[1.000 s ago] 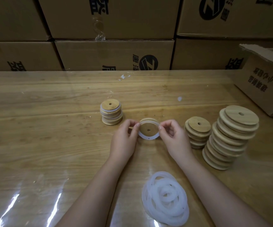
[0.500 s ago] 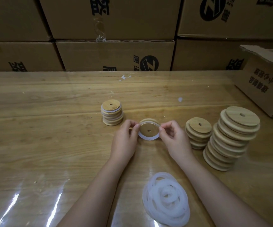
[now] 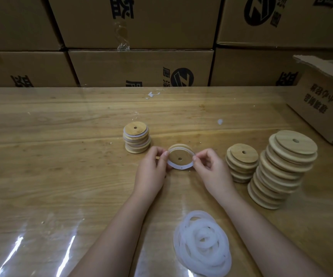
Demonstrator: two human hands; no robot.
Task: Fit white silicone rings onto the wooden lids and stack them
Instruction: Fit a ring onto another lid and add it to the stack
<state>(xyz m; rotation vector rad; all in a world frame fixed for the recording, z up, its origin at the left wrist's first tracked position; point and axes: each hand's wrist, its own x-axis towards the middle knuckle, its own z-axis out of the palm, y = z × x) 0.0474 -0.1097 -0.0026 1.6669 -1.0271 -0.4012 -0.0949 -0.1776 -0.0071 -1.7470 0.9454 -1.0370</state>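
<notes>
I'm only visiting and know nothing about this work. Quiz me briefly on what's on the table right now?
1. True or false: the left hand and right hand both pinch the white ring on one wooden lid.
2. The stack of ringed lids stands: A left of the hands; B right of the hands; C nearest the camera.
3. Fill in: the loose rings lie between the two ____.
Key: 1 true; 2 A; 3 forearms.
</notes>
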